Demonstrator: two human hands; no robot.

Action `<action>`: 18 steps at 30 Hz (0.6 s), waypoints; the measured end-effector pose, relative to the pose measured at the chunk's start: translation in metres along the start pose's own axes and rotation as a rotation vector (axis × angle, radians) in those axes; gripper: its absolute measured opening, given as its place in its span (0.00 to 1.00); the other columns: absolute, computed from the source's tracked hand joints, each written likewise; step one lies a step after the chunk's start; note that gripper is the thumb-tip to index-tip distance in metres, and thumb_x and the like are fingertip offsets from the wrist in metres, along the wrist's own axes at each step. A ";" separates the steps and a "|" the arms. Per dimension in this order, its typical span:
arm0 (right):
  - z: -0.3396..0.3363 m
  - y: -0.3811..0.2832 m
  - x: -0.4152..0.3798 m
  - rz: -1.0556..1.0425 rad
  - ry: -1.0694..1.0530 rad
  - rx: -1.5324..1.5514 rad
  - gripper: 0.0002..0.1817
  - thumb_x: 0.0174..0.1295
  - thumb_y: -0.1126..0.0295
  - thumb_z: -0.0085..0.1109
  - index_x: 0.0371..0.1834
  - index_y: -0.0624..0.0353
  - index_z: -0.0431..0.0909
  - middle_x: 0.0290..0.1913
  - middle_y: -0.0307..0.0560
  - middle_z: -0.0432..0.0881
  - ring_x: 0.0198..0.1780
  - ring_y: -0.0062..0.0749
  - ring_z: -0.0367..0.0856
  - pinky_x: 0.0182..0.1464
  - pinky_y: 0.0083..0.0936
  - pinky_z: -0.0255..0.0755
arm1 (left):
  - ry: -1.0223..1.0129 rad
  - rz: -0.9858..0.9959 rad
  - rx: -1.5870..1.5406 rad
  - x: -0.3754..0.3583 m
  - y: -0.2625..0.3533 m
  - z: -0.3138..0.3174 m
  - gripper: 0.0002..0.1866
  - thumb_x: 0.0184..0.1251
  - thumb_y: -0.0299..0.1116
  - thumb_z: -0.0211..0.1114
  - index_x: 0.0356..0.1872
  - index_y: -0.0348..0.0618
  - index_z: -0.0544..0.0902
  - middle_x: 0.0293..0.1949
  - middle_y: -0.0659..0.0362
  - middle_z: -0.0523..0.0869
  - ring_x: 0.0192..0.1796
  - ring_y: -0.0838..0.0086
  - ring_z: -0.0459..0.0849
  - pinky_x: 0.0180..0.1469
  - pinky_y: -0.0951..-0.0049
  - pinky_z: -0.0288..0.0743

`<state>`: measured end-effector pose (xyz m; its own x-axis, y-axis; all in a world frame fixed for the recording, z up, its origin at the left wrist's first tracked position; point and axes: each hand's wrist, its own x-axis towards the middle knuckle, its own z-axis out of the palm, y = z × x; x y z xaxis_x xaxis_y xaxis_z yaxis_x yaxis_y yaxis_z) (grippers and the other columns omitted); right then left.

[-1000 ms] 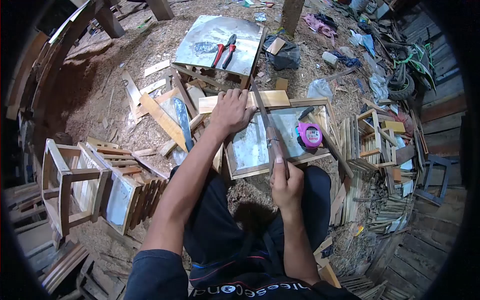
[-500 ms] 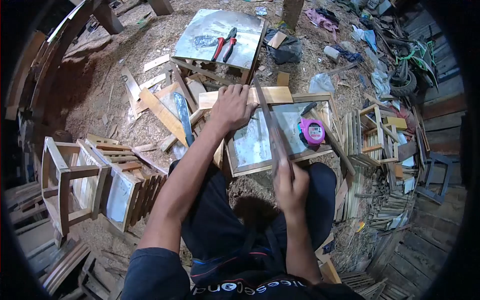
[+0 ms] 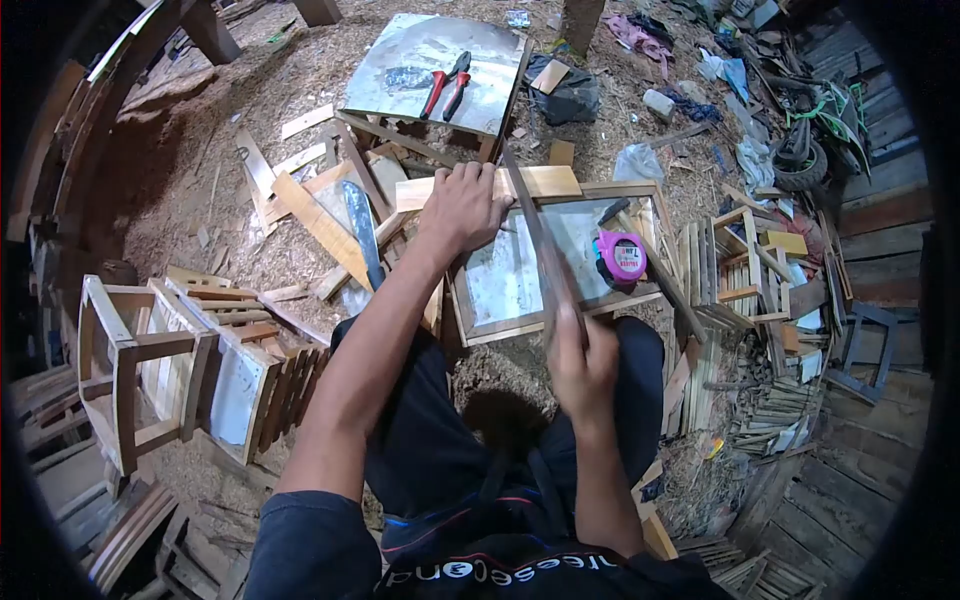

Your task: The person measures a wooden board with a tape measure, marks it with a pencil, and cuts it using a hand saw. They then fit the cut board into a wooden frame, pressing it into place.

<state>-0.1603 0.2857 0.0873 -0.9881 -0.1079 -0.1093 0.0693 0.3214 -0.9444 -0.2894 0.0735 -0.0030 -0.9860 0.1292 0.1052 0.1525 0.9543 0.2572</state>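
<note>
My right hand (image 3: pixel 582 362) is wrapped around the near end of a handsaw (image 3: pixel 537 235). Its long, dark blade slants away from me and crosses a pale wooden board (image 3: pixel 548 182). Fingers curled over the board's far edge, my left hand (image 3: pixel 464 207) grips it just left of the blade. The board lies along the far side of a wooden frame with a whitish panel (image 3: pixel 498 334), which sits in front of my knees. To the right, on the panel, rests a pink tape measure (image 3: pixel 622 260).
A broad knife (image 3: pixel 362 225) lies among wood offcuts to the left. Red-handled pliers (image 3: pixel 455 90) rest on a metal-topped low table (image 3: pixel 400 50) ahead. Small wooden frames (image 3: pixel 150 345) are stacked at left, more slatted pieces (image 3: pixel 735 260) at right. Shavings cover the ground.
The whole view has shifted slightly. My left hand keeps its grip on the board, and the saw still crosses it in my right hand, with little visible movement.
</note>
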 end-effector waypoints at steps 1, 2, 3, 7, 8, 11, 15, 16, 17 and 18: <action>0.001 -0.001 0.006 -0.012 0.001 -0.005 0.22 0.78 0.60 0.47 0.47 0.72 0.82 0.21 0.50 0.76 0.23 0.23 0.70 0.29 0.32 0.67 | -0.004 -0.005 0.010 0.003 -0.001 -0.001 0.29 0.74 0.50 0.53 0.63 0.33 0.72 0.52 0.43 0.80 0.58 0.51 0.77 0.61 0.52 0.64; 0.001 -0.001 0.011 -0.008 0.006 -0.022 0.23 0.78 0.59 0.47 0.41 0.72 0.81 0.20 0.49 0.74 0.23 0.24 0.70 0.29 0.32 0.66 | -0.018 -0.011 0.020 0.003 -0.001 -0.001 0.29 0.74 0.50 0.52 0.63 0.33 0.72 0.52 0.43 0.80 0.58 0.52 0.77 0.61 0.53 0.65; 0.003 0.002 0.010 0.017 0.014 -0.036 0.24 0.78 0.58 0.48 0.36 0.72 0.80 0.18 0.48 0.72 0.22 0.25 0.69 0.28 0.33 0.65 | -0.035 -0.009 0.015 -0.004 0.001 0.004 0.29 0.74 0.50 0.52 0.63 0.33 0.72 0.52 0.43 0.80 0.58 0.52 0.77 0.61 0.53 0.65; 0.026 0.017 0.057 -0.057 0.033 -0.128 0.24 0.78 0.57 0.47 0.36 0.66 0.84 0.17 0.33 0.67 0.21 0.15 0.64 0.24 0.25 0.57 | 0.098 0.034 0.011 -0.005 -0.004 0.004 0.30 0.75 0.50 0.52 0.64 0.33 0.72 0.53 0.44 0.80 0.59 0.53 0.77 0.61 0.54 0.64; 0.025 0.018 0.043 -0.118 0.062 -0.055 0.23 0.78 0.57 0.47 0.38 0.67 0.84 0.17 0.35 0.67 0.20 0.19 0.64 0.24 0.27 0.58 | 0.072 0.024 0.020 -0.001 -0.005 0.003 0.30 0.74 0.50 0.53 0.64 0.32 0.72 0.53 0.44 0.80 0.58 0.53 0.77 0.61 0.54 0.64; -0.001 -0.012 -0.012 -0.006 0.018 0.121 0.26 0.77 0.57 0.49 0.27 0.70 0.75 0.17 0.50 0.70 0.21 0.27 0.67 0.28 0.34 0.64 | 0.063 0.020 0.022 0.004 -0.004 -0.001 0.29 0.74 0.49 0.53 0.64 0.32 0.72 0.52 0.44 0.80 0.58 0.53 0.77 0.61 0.54 0.64; 0.021 0.009 0.051 -0.050 0.026 -0.152 0.20 0.79 0.61 0.44 0.54 0.60 0.87 0.19 0.30 0.68 0.20 0.13 0.63 0.24 0.19 0.56 | 0.125 0.024 0.011 -0.001 -0.003 0.006 0.28 0.74 0.48 0.53 0.61 0.32 0.73 0.50 0.44 0.80 0.57 0.53 0.77 0.59 0.53 0.65; 0.024 0.008 0.056 0.078 0.007 -0.149 0.20 0.80 0.61 0.45 0.55 0.60 0.86 0.19 0.29 0.68 0.20 0.12 0.63 0.23 0.18 0.55 | 0.072 0.016 0.014 -0.001 -0.003 0.004 0.28 0.74 0.48 0.53 0.61 0.33 0.73 0.50 0.44 0.80 0.56 0.53 0.77 0.58 0.53 0.65; 0.020 0.002 0.047 0.079 0.008 -0.150 0.20 0.80 0.61 0.45 0.55 0.60 0.86 0.19 0.29 0.68 0.20 0.12 0.63 0.23 0.18 0.55 | 0.020 0.014 0.016 0.001 -0.003 0.001 0.28 0.73 0.48 0.54 0.61 0.33 0.73 0.50 0.44 0.80 0.56 0.53 0.77 0.58 0.53 0.65; 0.012 -0.007 0.024 0.054 0.019 -0.016 0.19 0.79 0.60 0.45 0.43 0.61 0.84 0.17 0.29 0.67 0.19 0.13 0.63 0.23 0.19 0.55 | 0.017 0.018 0.010 0.000 -0.002 0.004 0.28 0.73 0.48 0.54 0.61 0.33 0.73 0.50 0.44 0.80 0.56 0.53 0.77 0.58 0.53 0.65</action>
<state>-0.1829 0.2699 0.0879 -0.9855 -0.0726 -0.1536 0.1201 0.3414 -0.9322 -0.2903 0.0722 -0.0070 -0.9819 0.1414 0.1263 0.1690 0.9546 0.2452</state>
